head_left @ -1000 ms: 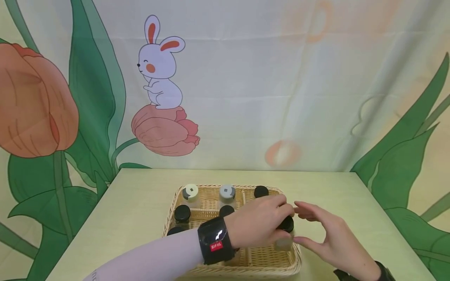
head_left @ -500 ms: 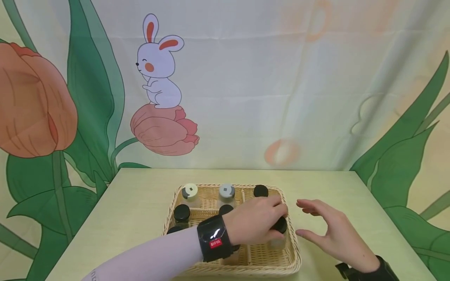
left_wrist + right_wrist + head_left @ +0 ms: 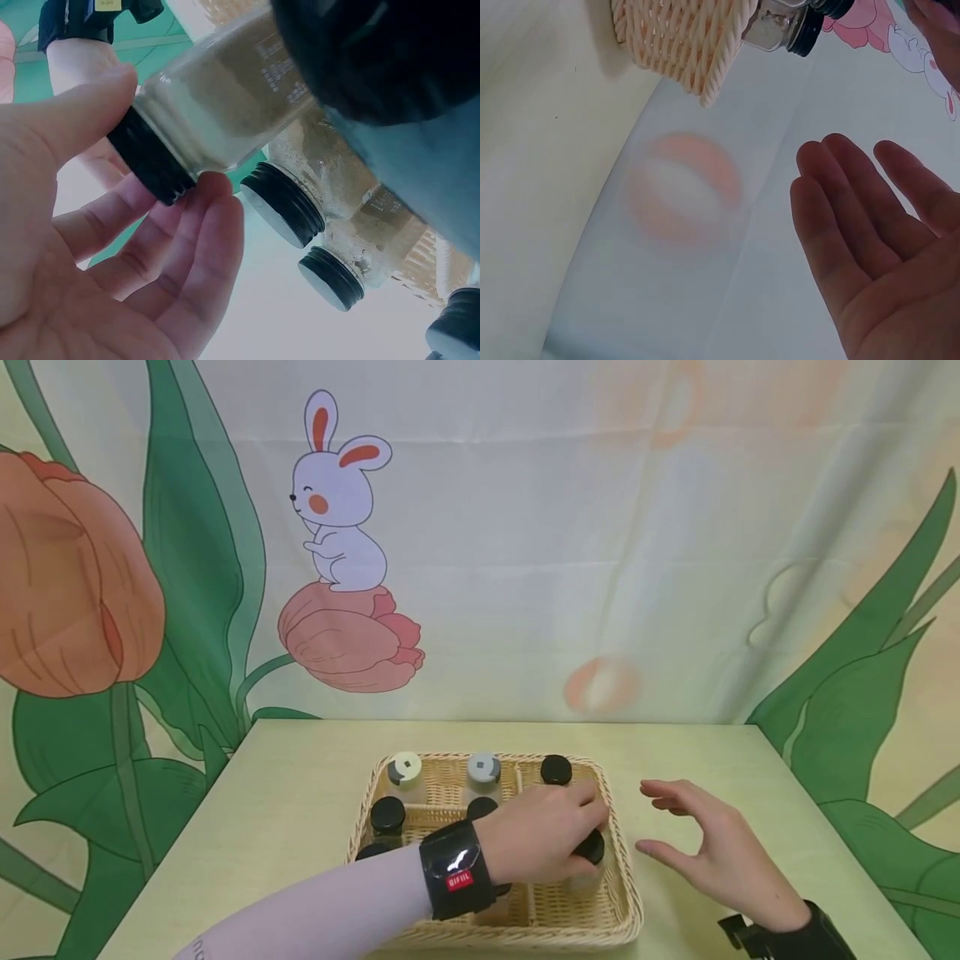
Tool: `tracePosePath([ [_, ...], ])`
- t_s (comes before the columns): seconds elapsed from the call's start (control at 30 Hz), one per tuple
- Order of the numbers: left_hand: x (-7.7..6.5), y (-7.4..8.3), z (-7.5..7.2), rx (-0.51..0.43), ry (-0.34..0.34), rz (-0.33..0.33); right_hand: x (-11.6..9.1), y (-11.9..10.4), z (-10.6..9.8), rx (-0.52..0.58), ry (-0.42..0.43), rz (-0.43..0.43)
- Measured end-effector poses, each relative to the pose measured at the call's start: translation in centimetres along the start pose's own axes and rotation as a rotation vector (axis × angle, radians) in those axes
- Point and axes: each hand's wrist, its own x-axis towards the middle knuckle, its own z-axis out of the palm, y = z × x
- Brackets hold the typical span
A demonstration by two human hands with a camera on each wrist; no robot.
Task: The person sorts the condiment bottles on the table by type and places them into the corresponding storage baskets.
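My left hand [image 3: 536, 837] reaches across the wicker basket [image 3: 634, 906] and grips a spice jar by its black lid [image 3: 592, 848] in the right-hand section. Seen from the left wrist, this clear glass jar [image 3: 217, 101] contains brownish powder; my thumb lies on one side of the lid and fingers curl at the other. My right hand [image 3: 723, 852] is held off the basket's right side, fingers and thumb apart, touching nothing. Part of the gripped jar is hidden behind my left hand in the head view.
In the basket stand more jars: one with a cream top [image 3: 406, 770], one with a grey top [image 3: 483, 768], and several with black lids [image 3: 388, 815]. Thin dividers part the basket. Behind the pale table [image 3: 292, 827] hangs a printed curtain [image 3: 510, 543].
My left hand has brought the jar leftward and slightly down, from the basket's right rim to inside it. My right hand has drawn away from the jar to the right.
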Motion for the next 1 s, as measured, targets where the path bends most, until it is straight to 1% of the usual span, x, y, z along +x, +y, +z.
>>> tracePosePath([
  [0.13,-0.1,0.1,0.0,0.004,-0.022,0.0,0.0,0.3,0.0,-0.006,0.004,0.014],
  [0.33,-0.3,0.2,0.3,0.017,-0.036,-0.008,0.1,0.8,0.1,-0.018,-0.001,0.035],
  [0.7,-0.1,0.2,0.5,0.017,-0.083,-0.01,-0.1,1.2,0.2,-0.018,-0.01,0.054],
  [1.0,-0.2,0.2,0.9,0.022,-0.093,-0.006,-0.1,1.2,0.4,-0.022,-0.012,0.054],
])
